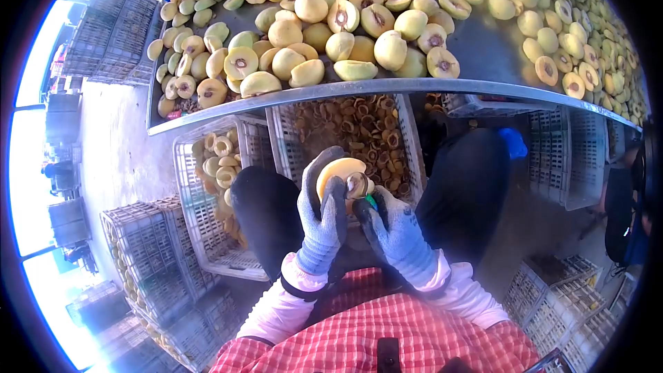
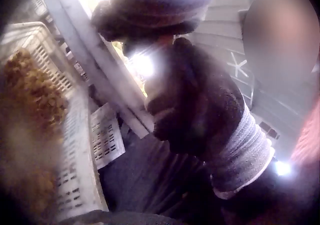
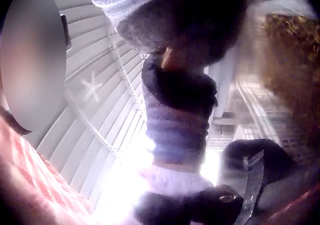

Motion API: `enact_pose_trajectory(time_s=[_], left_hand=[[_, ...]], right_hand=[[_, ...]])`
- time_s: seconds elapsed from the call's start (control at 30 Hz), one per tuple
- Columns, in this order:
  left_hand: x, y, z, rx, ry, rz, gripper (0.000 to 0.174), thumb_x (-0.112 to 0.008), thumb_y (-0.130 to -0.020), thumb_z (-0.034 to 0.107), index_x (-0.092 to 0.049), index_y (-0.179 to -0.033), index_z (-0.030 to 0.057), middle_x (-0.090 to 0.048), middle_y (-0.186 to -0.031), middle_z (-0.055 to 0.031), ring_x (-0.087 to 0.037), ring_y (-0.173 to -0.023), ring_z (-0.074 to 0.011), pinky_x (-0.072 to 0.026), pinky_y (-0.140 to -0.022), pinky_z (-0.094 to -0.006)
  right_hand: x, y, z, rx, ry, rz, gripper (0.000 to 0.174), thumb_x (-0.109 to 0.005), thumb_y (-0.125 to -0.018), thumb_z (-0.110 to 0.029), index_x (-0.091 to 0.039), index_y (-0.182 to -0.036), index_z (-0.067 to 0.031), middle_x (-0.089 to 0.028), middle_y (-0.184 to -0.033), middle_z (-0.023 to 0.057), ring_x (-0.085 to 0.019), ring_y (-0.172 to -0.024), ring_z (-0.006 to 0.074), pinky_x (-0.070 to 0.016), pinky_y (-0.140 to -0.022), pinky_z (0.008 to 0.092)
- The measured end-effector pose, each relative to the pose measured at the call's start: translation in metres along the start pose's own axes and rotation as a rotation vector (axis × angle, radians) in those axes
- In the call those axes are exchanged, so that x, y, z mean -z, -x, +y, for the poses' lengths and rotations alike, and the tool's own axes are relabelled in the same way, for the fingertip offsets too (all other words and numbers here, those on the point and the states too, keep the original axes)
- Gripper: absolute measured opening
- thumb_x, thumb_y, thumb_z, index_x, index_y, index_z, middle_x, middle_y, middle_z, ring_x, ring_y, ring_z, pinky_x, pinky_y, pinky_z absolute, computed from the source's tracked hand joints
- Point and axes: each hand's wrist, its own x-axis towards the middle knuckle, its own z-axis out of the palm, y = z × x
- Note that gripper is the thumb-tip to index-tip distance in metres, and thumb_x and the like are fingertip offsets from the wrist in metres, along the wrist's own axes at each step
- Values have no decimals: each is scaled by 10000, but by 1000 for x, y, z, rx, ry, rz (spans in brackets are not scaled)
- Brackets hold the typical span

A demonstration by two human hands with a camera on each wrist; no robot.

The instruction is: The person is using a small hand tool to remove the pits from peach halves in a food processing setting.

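Observation:
In the head view, the gloved left hand [image 1: 322, 211] grips a yellow fruit half [image 1: 340, 171] above the person's lap. Beside it, the gloved right hand [image 1: 395, 229] pinches a small tool with a green part [image 1: 371, 202] and a round metal ring [image 1: 356, 185], which is at the fruit's right side. Both hands are close together. In the left wrist view, the left hand [image 2: 195, 99] has its fingers curled, with the fruit mostly hidden. The right wrist view is dark and blurred where the hands meet, so the tool cannot be made out there.
A metal-edged table [image 1: 414, 85] piled with halved fruit stands in front. Below it, a crate [image 1: 278, 139] holds dark fruit scraps; a crate [image 1: 200, 231] at left holds fruit halves. Stacked crates [image 1: 153, 245] stand farther left. The person's knees flank the hands.

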Motion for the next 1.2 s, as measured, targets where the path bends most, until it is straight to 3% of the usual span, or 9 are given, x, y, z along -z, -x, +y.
enact_pose_trajectory(time_s=[0.17, 0.27, 0.33, 0.43, 0.5, 0.63, 0.93, 1.07, 1.2], left_hand=[[2, -2, -6, -103, -75, -39, 386, -525, -924, 140, -488, -1262, -42, -590, -1153, -161, -600, -1029, -228, -475, -906, -326], [5, -6, -8, -124, -94, -136, 385, -521, -917, 117, -486, -1264, -46, -588, -1157, -171, -601, -1032, -233, -473, -907, -325], [8, -11, -6, -109, -102, -225, 385, -520, -915, 111, -486, -1265, -45, -587, -1159, -176, -600, -1032, -233, -471, -909, -320], [8, -23, 10, 322, 156, -351, 399, -583, -922, 187, -508, -1257, -17, -607, -1120, -103, -584, -1008, -165, -466, -898, -285], [6, -26, 8, 439, 117, -280, 369, -632, -893, 177, -560, -1205, -8, -652, -1032, -84, -609, -963, -156, -484, -864, -278], [11, -23, -5, -142, -253, -337, 400, -634, -897, 219, -552, -1196, -34, -646, -1030, -99, -625, -898, -153, -509, -800, -278], [-4, 20, -42, 727, 963, -63, 417, -495, -974, 408, -603, -1075, 18, -636, -964, -70, -607, -864, -155, -496, -798, -285], [23, 14, -15, 511, 508, 251, 434, -521, -955, 425, -592, -1088, 17, -618, -993, -84, -607, -907, -175, -518, -802, -314], [122, 0, -24, -100, -102, 527, 327, -548, -954, 249, -566, -1143, -18, -601, -1092, -119, -584, -991, -204, -486, -884, -337]], right_hand=[[-18, 3, 21, 179, -32, 113, 263, -561, -944, -253, -546, -1005, 2, -602, -723, 187, -606, -599, 325, -459, -535, 378], [-4, 10, 4, -514, -952, -296, 297, -519, -976, -321, -548, -995, -26, -591, -678, 87, -546, -464, 182, -410, -426, 274], [-3, 9, 3, -649, -1030, -254, 323, -500, -981, -382, -548, -969, -63, -555, -653, -4, -472, -419, 78, -351, -380, 202], [-13, 5, 9, -302, -700, -54, 340, -523, -964, -415, -556, -941, -78, -553, -634, -13, -482, -437, 76, -357, -387, 212], [-6, 10, 5, -424, -829, -204, 396, -496, -960, -468, -565, -942, -78, -536, -625, -8, -465, -429, 83, -356, -382, 215], [-4, 18, 15, -782, -1776, -694, 509, -415, -955, -564, -557, -956, -75, -475, -588, 5, -417, -409, 95, -347, -361, 215], [-19, 20, 21, -457, -2080, -838, 479, -413, -954, -556, -490, -904, -86, -461, -609, 33, -410, -412, 105, -364, -345, 230], [-12, 15, 41, -712, -1985, -543, 491, -368, -976, -537, -534, -976, -75, -422, -608, 31, -396, -447, 105, -355, -366, 242], [-25, 18, 59, -710, -1894, -555, 407, -445, -977, -441, -551, -1092, -65, -514, -744, 54, -451, -544, 117, -379, -433, 237]])
